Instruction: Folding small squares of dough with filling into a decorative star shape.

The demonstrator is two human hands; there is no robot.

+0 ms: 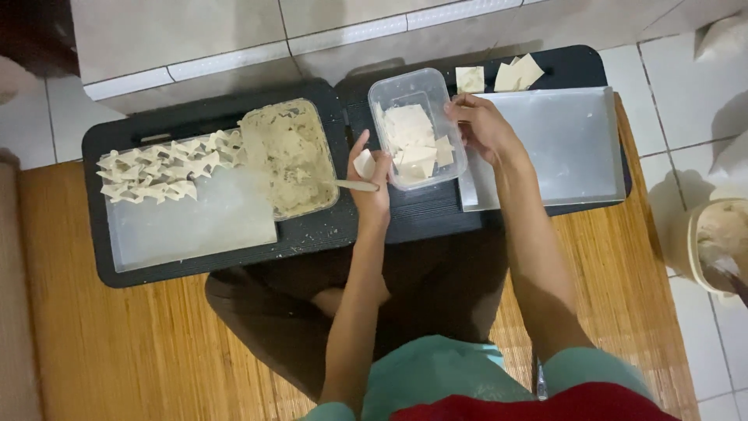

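Black low table point(327, 234) bears clear wrapper tub point(417, 129), right hand point(479, 125) gripping it

Bare steel tray point(569, 140) lies open; wrapper tub point(417, 125) blocks its left.

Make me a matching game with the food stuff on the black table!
Things:
1. folded dumplings
2. filling tub
3. clear box of wrappers
4. loose wrappers

Places:
A. under the right hand
B. far edge of the table, beyond the right tray
C. in rows on the left tray
D. on the left tray's right end, spoon in it

Pairs: 1-C, 2-D, 3-A, 4-B
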